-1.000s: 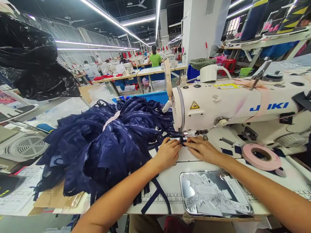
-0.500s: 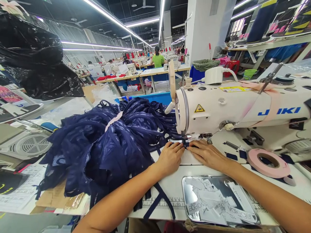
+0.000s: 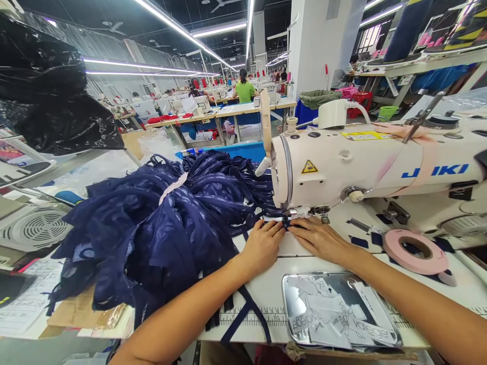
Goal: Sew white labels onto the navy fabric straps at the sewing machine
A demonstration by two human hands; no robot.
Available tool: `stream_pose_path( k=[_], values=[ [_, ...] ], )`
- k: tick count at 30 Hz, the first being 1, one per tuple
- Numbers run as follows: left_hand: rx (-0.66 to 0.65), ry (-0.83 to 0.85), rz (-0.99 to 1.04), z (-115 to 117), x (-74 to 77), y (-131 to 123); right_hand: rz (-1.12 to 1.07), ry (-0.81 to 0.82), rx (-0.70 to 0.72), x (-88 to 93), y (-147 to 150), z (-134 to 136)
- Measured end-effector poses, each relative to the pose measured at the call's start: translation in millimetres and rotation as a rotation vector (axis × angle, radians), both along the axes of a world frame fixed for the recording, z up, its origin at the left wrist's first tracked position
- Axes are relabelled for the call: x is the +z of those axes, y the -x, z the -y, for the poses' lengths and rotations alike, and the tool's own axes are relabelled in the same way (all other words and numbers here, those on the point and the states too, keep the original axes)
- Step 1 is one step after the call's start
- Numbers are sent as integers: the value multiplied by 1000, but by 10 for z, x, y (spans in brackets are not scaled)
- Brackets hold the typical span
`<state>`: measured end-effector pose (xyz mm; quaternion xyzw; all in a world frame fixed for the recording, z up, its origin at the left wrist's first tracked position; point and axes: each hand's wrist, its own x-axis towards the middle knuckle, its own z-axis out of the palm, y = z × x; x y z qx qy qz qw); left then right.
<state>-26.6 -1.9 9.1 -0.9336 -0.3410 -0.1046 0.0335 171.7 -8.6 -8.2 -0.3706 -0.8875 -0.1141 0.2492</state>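
Fabric left of sewing machine, labels in tray, tape roll right of tray

A black plastic bag occupies the upper left. Tube lights line the ceiling. Beyond a far table, a person in a green top faces away. A blue bin stands before the white pillar, left of a red stool.
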Motion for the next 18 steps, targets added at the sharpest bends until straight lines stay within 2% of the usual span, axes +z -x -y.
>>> stream_pose_path(
  k=[12,18],
  values=[
    [-21,8,-52,-52,24,26,53,4,-31,0,11,-8],
    [-19,26,-76,-94,114,-18,-110,110,-35,-76,-14,-48]
  ],
)
